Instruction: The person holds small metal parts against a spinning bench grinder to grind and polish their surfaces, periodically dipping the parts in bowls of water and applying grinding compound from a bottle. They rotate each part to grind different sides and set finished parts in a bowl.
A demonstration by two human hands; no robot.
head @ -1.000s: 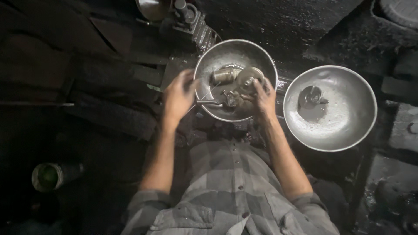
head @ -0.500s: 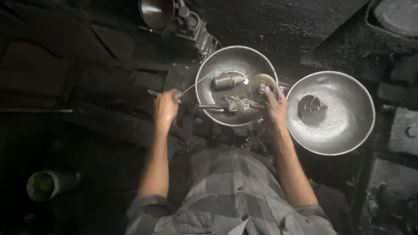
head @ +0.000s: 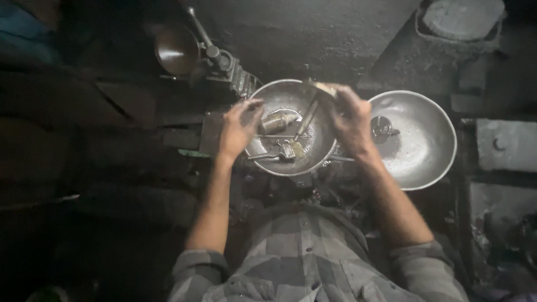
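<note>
A round metal bowl (head: 274, 92) sits in front of me. Inside it lie a small brass-coloured cylinder (head: 278, 121), a small brush (head: 289, 150) and some thin metal pieces. My left hand (head: 238, 130) is at the bowl's left rim, with its fingers curled towards the cylinder; its grip is blurred. Over the bowl's right rim, my right hand (head: 351, 118) pinches a thin stick-like tool (head: 309, 116) that slants down into the bowl. A second, larger metal bowl (head: 425, 151) stands to the right and holds a small round dark part (head: 382, 127).
A dark machine with a lever (head: 215, 56) and a round metal cup (head: 176, 51) stands behind the bowls on the left. At the top right is a round grey lid (head: 462, 17). Grey blocks (head: 503, 146) lie at the right edge. The surroundings are dark and cluttered.
My left hand has moved right, from beside the bowl onto its left rim. My right hand has risen from the bowl's lower right and now holds the thin tool over it.
</note>
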